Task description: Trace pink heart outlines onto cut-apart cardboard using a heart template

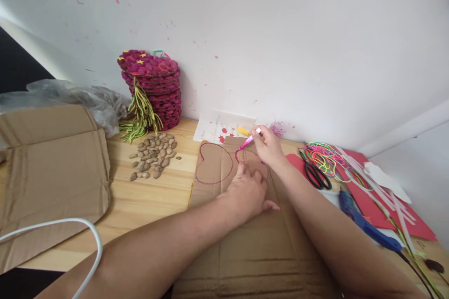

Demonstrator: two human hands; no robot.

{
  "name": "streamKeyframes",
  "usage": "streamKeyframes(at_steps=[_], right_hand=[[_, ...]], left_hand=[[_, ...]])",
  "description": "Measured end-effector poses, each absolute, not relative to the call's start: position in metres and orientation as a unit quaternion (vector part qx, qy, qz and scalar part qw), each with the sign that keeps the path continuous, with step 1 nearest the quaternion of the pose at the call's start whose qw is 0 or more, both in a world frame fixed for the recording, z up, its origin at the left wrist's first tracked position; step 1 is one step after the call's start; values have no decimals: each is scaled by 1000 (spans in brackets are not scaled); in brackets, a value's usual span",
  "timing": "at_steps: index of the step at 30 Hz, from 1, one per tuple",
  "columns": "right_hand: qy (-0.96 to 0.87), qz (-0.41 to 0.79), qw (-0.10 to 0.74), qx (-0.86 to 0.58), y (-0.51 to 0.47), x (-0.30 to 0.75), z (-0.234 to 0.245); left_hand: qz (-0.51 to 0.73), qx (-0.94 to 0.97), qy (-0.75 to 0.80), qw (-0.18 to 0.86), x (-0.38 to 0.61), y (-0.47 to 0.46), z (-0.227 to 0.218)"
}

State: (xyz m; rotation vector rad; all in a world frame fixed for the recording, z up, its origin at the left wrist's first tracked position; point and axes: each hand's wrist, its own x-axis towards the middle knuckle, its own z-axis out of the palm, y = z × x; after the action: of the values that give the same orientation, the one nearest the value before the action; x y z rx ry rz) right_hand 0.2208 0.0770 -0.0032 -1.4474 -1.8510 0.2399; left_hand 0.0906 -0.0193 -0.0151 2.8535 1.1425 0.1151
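A flat sheet of brown cardboard [259, 247] lies on the wooden table in front of me. A heart outline [214, 162] is drawn on it in pink. My right hand [268, 145] is closed on a pink marker [248, 140], its tip touching the cardboard where a second pink outline [250, 154] runs. My left hand [247, 192] lies palm down over that second shape, fingers stretched out and pressing on the cardboard. Whatever is under the left hand is hidden.
A stack of dark pink round woven pieces [154, 88] with yellow-green tassels stands by the wall. Seeds [153, 155] lie scattered near it. A folded cardboard box [49, 173], a white cable [84, 229], black scissors [315, 175], neon cords [324, 156], a blue glue gun [365, 224] and red paper [379, 205] surround the work.
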Motion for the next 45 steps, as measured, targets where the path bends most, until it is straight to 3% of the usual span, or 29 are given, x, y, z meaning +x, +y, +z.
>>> streamKeyframes(at_steps=[14, 45], right_hand=[[-713, 100, 389, -575, 79, 228, -6], [-695, 89, 414, -582, 73, 246, -5]], left_hand=[[26, 924, 375, 65, 90, -19, -14], [36, 926, 374, 29, 90, -21, -16]])
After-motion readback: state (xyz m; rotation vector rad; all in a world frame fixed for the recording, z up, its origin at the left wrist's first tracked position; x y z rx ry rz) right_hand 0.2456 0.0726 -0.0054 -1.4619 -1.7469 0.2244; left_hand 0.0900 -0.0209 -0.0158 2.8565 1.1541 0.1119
